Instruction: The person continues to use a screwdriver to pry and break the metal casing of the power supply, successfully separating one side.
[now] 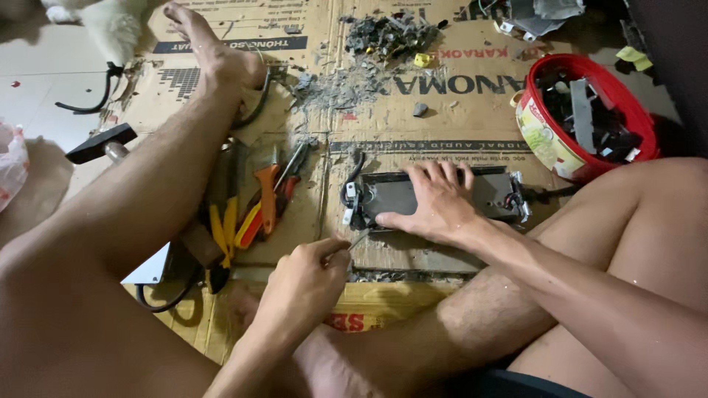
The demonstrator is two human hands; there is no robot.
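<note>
Both arms are bare from the lower edge of the frame up to the hands — no sleeves, watch or rings show on the left hand (306, 276) or the right hand (435, 203). The legs and the foot at upper left are bare too — only a dark hem of shorts shows at bottom right.

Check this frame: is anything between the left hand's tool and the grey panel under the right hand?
Nothing visible is. The left hand holds a thin metal tool whose tip sits at the near edge of the grey panel. The right hand lies flat on the panel, beside the tip and not across it.
</note>
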